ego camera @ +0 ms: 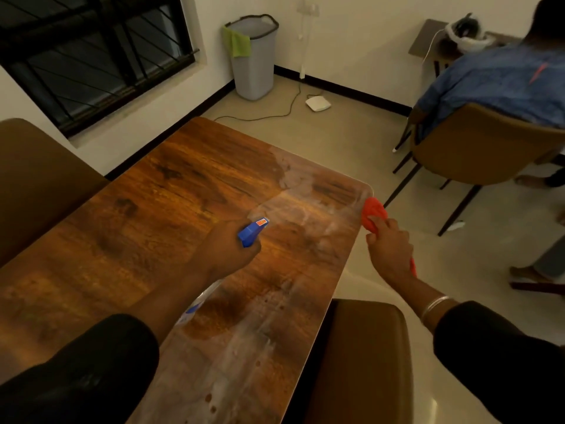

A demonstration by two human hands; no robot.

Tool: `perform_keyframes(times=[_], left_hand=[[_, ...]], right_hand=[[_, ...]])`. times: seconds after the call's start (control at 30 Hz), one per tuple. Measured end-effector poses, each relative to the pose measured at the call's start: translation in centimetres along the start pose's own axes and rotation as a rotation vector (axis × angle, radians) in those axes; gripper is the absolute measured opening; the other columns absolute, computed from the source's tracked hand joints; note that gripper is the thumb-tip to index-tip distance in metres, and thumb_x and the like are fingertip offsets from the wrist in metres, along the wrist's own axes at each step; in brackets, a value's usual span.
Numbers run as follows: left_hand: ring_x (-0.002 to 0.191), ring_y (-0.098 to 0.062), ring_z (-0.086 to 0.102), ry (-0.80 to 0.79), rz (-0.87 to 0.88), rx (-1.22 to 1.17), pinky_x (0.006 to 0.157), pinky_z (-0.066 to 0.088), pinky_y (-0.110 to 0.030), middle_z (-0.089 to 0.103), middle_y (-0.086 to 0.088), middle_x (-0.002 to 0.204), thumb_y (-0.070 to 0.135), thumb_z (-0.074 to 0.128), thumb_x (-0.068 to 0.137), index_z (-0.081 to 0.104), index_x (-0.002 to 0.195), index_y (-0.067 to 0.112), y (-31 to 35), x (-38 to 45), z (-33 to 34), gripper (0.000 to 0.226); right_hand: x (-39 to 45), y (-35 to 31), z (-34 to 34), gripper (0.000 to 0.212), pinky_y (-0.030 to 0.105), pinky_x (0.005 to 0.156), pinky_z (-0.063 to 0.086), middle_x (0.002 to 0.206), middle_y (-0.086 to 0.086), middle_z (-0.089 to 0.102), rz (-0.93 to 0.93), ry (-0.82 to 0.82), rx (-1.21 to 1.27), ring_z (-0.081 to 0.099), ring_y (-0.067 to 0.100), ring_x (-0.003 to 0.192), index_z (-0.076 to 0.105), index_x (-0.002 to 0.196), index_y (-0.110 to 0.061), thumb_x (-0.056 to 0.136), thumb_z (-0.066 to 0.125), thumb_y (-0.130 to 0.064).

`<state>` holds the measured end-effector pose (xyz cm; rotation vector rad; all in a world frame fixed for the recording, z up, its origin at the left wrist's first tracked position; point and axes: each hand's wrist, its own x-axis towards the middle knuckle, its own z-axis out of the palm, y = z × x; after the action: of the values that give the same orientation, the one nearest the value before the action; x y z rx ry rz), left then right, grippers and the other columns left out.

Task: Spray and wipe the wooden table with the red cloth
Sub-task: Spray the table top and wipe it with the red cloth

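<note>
In the head view, your left hand point(227, 249) is wrapped around a spray bottle point(252, 231), its blue nozzle pointing toward the far right corner of the wooden table point(159, 194); the clear body of the bottle shows below your wrist. Your right hand point(389, 249) is closed on the red cloth point(373, 213), bunched at the table's right edge near that far corner, with a tail of cloth hanging below your palm. The right side of the tabletop is streaked with pale, wet-looking smears and droplets, running from the near edge up to the far right corner; the left side looks dry and glossy. Brown chairs point(360, 356) sit against the table's right and left edges. Beyond the table, a grey bin point(255, 65) with a green cloth point(237, 42) over its rim stands in the room's corner, beside a barred window point(91, 53). Another person point(501, 84) sits in a chair at right, facing away.
</note>
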<state>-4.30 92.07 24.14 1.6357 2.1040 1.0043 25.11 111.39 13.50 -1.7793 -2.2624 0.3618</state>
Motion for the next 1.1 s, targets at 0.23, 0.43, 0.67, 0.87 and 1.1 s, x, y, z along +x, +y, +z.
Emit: perform_keyframes(times=[0.23, 0.43, 0.67, 0.87, 1.1], left_hand=[[0.041, -0.007, 0.038, -0.044, -0.075, 0.040, 0.043, 0.037, -0.013, 0.038, 0.007, 0.048, 0.021, 0.072, 0.084, 0.044, 0.063, 0.029, 0.4, 0.8, 2.4, 0.036], [0.047, -0.012, 0.047, -0.073, -0.079, 0.036, 0.048, 0.040, -0.021, 0.046, 0.003, 0.053, 0.024, 0.072, 0.083, 0.046, 0.066, 0.028, -0.1, 1.9, 2.9, 0.031], [0.045, -0.008, 0.047, -0.074, -0.104, -0.002, 0.046, 0.041, -0.018, 0.045, 0.007, 0.052, 0.025, 0.069, 0.083, 0.047, 0.067, 0.031, -1.1, 2.6, 3.0, 0.028], [0.053, -0.027, 0.058, -0.002, -0.092, -0.046, 0.047, 0.051, -0.027, 0.051, 0.001, 0.055, 0.021, 0.071, 0.084, 0.050, 0.069, 0.032, -1.7, 4.0, 2.4, 0.027], [0.062, -0.018, 0.055, 0.042, -0.082, -0.020, 0.051, 0.046, -0.014, 0.053, -0.002, 0.058, 0.020, 0.071, 0.085, 0.056, 0.076, 0.023, -4.2, 6.1, 0.8, 0.018]], right_hand=[[1.4, -0.1, 0.0, 0.044, 0.054, 0.092, 0.055, 0.137, 0.013, 0.057, 0.010, 0.083, 0.248, 0.059, 0.037, 0.111, 0.052, 0.150, -0.025, 0.105, 0.049, -0.024], [3.0, -0.9, 0.0, 0.043, 0.055, 0.091, 0.056, 0.135, 0.011, 0.058, -0.010, 0.128, 0.334, 0.060, 0.035, 0.111, 0.052, 0.148, -0.028, 0.106, 0.049, -0.026], [6.3, 0.8, -0.7, 0.046, 0.051, 0.099, 0.053, 0.143, 0.013, 0.057, 0.065, 0.238, 0.357, 0.059, 0.035, 0.120, 0.051, 0.153, -0.024, 0.106, 0.052, -0.023], [8.6, 1.1, 1.5, 0.048, 0.052, 0.100, 0.053, 0.148, 0.015, 0.052, -0.075, 0.028, 0.253, 0.055, 0.039, 0.125, 0.047, 0.156, -0.027, 0.108, 0.048, -0.024], [3.5, -4.6, 7.8, 0.056, 0.064, 0.128, 0.008, 0.170, 0.005, 0.034, -0.515, -0.307, -0.172, 0.027, 0.040, 0.156, 0.040, 0.161, -0.041, 0.105, 0.039, -0.043]])
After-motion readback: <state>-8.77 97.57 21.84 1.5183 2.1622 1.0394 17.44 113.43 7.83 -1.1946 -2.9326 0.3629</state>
